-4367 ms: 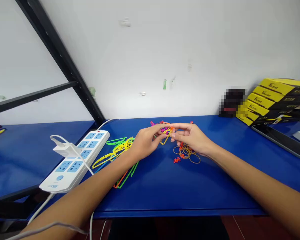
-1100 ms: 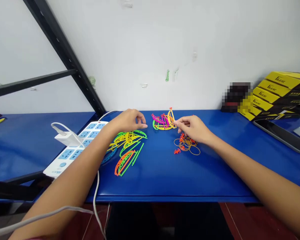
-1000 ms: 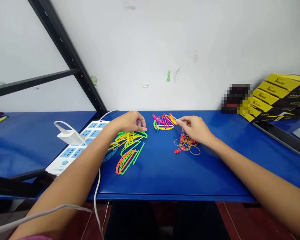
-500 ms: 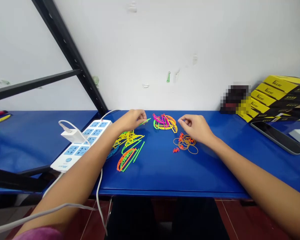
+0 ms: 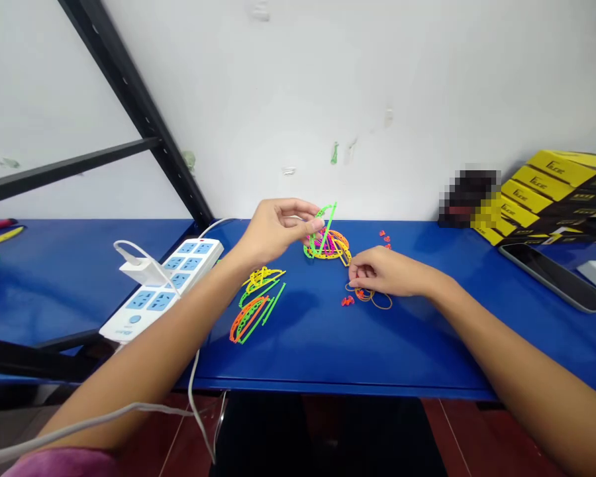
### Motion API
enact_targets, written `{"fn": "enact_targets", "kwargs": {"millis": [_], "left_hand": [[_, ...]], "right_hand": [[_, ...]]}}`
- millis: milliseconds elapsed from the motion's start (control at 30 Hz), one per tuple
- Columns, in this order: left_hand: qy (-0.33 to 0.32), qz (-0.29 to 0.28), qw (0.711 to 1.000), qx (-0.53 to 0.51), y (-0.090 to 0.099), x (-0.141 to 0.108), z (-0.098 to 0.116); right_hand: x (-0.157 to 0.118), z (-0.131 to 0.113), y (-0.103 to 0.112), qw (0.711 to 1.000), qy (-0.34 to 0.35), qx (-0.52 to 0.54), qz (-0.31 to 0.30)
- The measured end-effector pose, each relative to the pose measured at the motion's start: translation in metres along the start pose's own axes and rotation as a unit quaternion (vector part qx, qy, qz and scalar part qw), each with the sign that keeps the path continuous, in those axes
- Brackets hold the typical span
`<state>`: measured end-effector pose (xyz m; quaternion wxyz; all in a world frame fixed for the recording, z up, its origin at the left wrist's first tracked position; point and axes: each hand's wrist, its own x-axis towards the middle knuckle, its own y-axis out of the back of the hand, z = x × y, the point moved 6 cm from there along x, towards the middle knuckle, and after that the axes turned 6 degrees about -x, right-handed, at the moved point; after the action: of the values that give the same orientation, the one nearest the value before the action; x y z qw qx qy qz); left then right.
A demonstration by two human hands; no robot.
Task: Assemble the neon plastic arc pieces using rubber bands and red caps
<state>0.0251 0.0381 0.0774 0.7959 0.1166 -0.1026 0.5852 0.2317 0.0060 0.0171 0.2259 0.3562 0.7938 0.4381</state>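
Raised over the back of the blue table, my left hand (image 5: pixel 283 228) pinches a green bow-shaped plastic piece (image 5: pixel 329 224) with a curved side and a straight side. Behind and below it lies a pile of pink, orange and yellow curved pieces (image 5: pixel 344 249). My right hand (image 5: pixel 395 271) is low over tan rubber bands (image 5: pixel 383 307), its fingertips pressed together; what they grip, if anything, is hidden. Small red plastic pieces (image 5: pixel 347 301) lie by the bands, and a few more red pieces (image 5: pixel 386 238) sit behind that hand.
Left of centre lie yellow curved pieces (image 5: pixel 262 275) and orange and green ones (image 5: pixel 248 319). A white power strip (image 5: pixel 146 317) with a plugged-in charger (image 5: pixel 146 271) and cables is under my left forearm. At right are a phone (image 5: pixel 556 275) and stacked yellow-black boxes (image 5: pixel 551 179).
My left hand has moved right and up with the green piece, which shows more fully. My right hand has shifted down and slightly left onto the rubber bands. Red pieces show behind it.
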Motion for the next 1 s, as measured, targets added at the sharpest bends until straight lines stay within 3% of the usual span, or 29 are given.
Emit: {"fn": "enact_targets", "kwargs": {"millis": [100, 200, 367, 467, 633, 833, 1000], "left_hand": [[0.029, 0.01, 0.998, -0.055, -0.017, -0.011, -0.025], [0.02, 0.002, 1.0, -0.019, -0.038, -0.029, -0.04], [-0.169, -0.048, 0.975, 0.136, -0.061, -0.052, -0.026], [-0.208, -0.049, 0.965, 0.153, -0.062, -0.054, -0.027], [-0.163, -0.023, 0.974, 0.153, -0.056, -0.05, -0.039], [-0.244, -0.085, 0.944, 0.206, -0.067, -0.063, -0.033], [-0.275, -0.116, 0.922, 0.247, -0.071, -0.07, -0.032]], "right_hand": [[0.0, 0.0, 0.004, 1.0, -0.001, -0.007, 0.015], [-0.002, 0.001, 0.005, 1.0, 0.009, -0.006, 0.01], [-0.002, 0.008, 0.007, 0.998, 0.016, -0.052, 0.022], [0.0, 0.01, 0.01, 0.995, 0.022, -0.086, 0.041], [0.0, 0.012, 0.017, 0.994, 0.013, -0.08, 0.069], [-0.001, 0.012, 0.01, 0.996, 0.034, -0.079, 0.037], [0.0, 0.011, 0.006, 0.997, 0.043, -0.055, 0.014]]}}
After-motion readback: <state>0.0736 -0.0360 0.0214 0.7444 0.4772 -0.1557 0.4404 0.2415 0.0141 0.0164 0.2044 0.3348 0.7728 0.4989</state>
